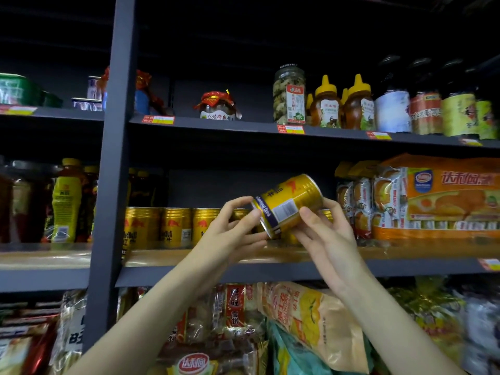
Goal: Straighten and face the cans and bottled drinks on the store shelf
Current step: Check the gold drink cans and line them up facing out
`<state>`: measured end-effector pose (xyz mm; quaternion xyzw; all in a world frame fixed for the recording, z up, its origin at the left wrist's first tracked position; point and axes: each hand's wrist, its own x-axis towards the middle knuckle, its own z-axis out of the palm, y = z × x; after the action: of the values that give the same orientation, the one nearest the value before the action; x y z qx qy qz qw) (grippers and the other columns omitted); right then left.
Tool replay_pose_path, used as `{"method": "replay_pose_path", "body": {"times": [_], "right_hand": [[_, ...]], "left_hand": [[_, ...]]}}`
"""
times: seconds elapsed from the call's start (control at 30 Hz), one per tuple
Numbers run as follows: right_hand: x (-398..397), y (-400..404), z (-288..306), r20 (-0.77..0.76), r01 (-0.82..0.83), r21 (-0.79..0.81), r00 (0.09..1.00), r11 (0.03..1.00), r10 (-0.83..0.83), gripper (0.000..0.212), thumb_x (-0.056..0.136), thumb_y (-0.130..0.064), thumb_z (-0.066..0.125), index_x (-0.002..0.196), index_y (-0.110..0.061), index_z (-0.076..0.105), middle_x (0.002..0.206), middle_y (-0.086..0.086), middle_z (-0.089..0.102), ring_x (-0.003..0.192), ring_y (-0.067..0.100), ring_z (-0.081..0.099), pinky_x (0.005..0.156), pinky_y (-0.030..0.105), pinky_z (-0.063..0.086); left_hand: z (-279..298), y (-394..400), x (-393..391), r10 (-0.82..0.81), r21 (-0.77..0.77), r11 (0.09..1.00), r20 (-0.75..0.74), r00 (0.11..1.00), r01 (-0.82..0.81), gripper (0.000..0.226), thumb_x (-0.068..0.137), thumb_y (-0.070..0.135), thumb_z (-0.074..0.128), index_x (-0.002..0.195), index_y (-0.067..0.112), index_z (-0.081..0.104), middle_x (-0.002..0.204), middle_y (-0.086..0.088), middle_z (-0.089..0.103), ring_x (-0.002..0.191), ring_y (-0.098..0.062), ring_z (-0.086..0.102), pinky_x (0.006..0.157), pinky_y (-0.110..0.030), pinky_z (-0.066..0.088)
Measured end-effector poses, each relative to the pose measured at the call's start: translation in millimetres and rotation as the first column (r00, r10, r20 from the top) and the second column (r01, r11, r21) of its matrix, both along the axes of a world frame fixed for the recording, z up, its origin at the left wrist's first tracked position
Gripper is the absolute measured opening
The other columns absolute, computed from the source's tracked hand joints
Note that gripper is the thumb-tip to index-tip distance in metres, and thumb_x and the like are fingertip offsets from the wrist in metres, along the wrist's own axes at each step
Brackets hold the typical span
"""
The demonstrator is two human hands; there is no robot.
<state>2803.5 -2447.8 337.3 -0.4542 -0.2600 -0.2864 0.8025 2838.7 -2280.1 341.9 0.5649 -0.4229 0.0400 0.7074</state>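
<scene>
left hand (234, 230): fingers curled round the lower rim end of a gold can (288, 204), thumb up top, so it's got a grip on that end
right hand (326, 234): holding the same can from the other side, thumb pressed on the barcode side and fingers wrapped behind it
gold can: up in the air between both hands, tipped way over on a slant, its bottom end pointing down-left at the left hand and the other end up-right; barcode and a dark blue band face the camera
row of gold cans (173, 228): right behind and to the left of the left hand, standing upright on the shelf (270, 259), red bull logos facing out, sides touching; some more gold shows behind the hands but I can't tell how many
yellow-label bottles (65, 201): further left of the left hand, past the dark upright post (113, 163), standing up
orange snack-cake packs (438, 197): just right of the right hand, same shelf
jars and honey bottles (327, 102): one shelf up above the hands, yellow caps, next to a tall pickle jar (289, 94)
bagged snacks (311, 318): shelf below, under both forearms, kinda jumbled
</scene>
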Motion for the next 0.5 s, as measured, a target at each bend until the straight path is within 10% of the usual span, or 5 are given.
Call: {"method": "replay_pose_path", "body": {"times": [0.17, 0.37, 0.5], "right_hand": [[-2.4, 0.3, -2.4, 0.025, -0.003, -0.073, 1.000, 0.997, 0.005, 0.050, 0.063, -0.015, 0.073, 0.110, -0.014, 0.055, 0.110, 0.007, 0.065, 0.107, 0.021, 0.065, 0.080, 0.026, 0.055], [-3.2, 0.4, -4.4, -0.171, -0.188, -0.072, 0.970, 0.979, 0.174, 0.048, 0.077, -0.016, 0.064, 0.124, -0.016, 0.052, 0.119, 0.014, 0.065, 0.104, 0.026, 0.067, 0.088, 0.036, 0.055], [-2.4, -0.2, -3.4, -0.208, -0.106, -0.035, 0.973, 0.994, 0.097, 0.058, 0.071, -0.023, 0.070, 0.125, -0.015, 0.050, 0.120, 0.017, 0.062, 0.099, 0.030, 0.068, 0.083, 0.040, 0.057]], "left_hand": [[-1.4, -2.8, 5.7, -0.051, -0.015, 0.999, -0.118, 0.992, 0.050, 0.048, 0.074, 0.033, 0.063, 0.117, 0.014, 0.053, 0.102, -0.017, 0.070, 0.093, -0.030, 0.069, 0.081, -0.031, 0.056], [-2.7, 1.2, 14.7, 0.298, -0.026, 0.945, 0.477, 0.827, -0.326, 0.059, 0.074, 0.003, 0.072, 0.120, 0.031, 0.046, 0.123, 0.011, 0.050, 0.114, -0.001, 0.052, 0.082, -0.019, 0.051], [-4.1, 0.5, 17.0, 0.204, 0.081, 0.960, 0.460, 0.864, -0.270, 0.065, 0.077, 0.002, 0.070, 0.126, 0.034, 0.041, 0.126, 0.018, 0.046, 0.118, 0.000, 0.050, 0.086, -0.021, 0.051]]}}
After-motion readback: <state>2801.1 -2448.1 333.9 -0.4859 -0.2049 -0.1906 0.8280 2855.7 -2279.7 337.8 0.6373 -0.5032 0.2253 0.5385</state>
